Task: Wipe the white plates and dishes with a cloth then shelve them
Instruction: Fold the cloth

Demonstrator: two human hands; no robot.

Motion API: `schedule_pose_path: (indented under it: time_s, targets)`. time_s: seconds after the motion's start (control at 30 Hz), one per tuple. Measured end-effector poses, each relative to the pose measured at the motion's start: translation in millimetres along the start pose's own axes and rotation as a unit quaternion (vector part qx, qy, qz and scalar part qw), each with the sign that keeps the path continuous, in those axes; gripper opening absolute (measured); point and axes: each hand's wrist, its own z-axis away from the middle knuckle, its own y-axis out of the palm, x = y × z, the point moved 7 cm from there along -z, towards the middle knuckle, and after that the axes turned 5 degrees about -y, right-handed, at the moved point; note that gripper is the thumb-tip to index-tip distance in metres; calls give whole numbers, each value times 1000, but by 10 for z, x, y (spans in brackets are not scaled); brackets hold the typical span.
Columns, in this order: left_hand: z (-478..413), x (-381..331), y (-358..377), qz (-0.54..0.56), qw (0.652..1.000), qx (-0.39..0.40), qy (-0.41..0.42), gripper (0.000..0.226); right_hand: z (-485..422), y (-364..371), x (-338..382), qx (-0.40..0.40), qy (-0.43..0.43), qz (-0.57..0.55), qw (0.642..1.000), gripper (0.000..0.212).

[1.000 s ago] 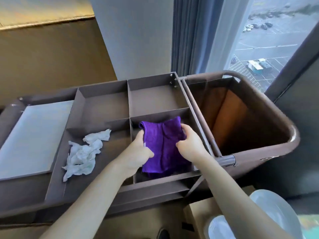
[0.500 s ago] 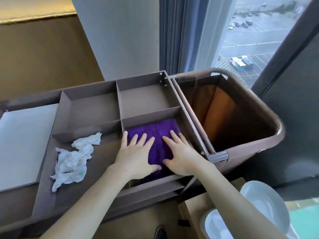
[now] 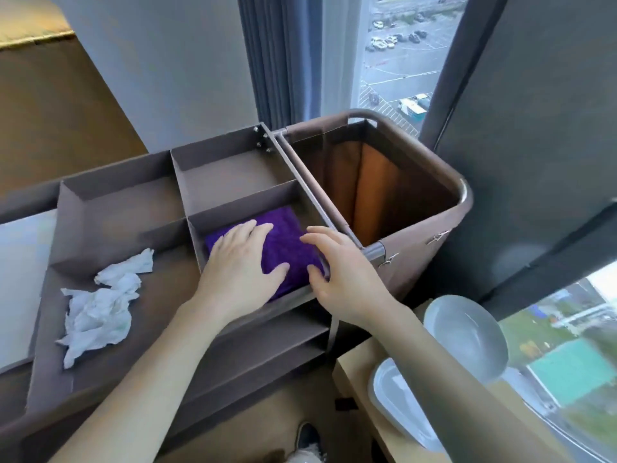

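Neatly folded, the deep purple fuzzy cloth (image 3: pixel 287 242) lies flat in the near right compartment of the brown divided cart tray (image 3: pixel 240 199). The left hand (image 3: pixel 240 269) rests on it with fingers straight and spread wide; the right hand (image 3: pixel 344 272), fingers loosely extended, touches the cloth's right edge, gripping nothing.

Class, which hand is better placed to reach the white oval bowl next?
Probably right: the right hand is nearer the white oval bowl; the left hand lies flat on the folded purple cloth, farther away.
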Motion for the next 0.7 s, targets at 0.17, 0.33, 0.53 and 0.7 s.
schedule_pose_path:
  time_s: [0.17,0.33,0.53,0.7]
  targets:
    - [507,-810,40,110,987,-47,110,56,793,-440,-308,-114,42,-31,992,39]
    - [948,-1563,666,131,972,44,187,50,1819,-690,-930,-167,148,-1,975,38]
    - [1392,-1923,1756,147,954,207,162,47,3033,-640,-1512,-204,284,-11,937,37]
    - [1570,-1858,2507,149,936,300,104,48,3559,-239,-1887,-172,345,-49,921,37]
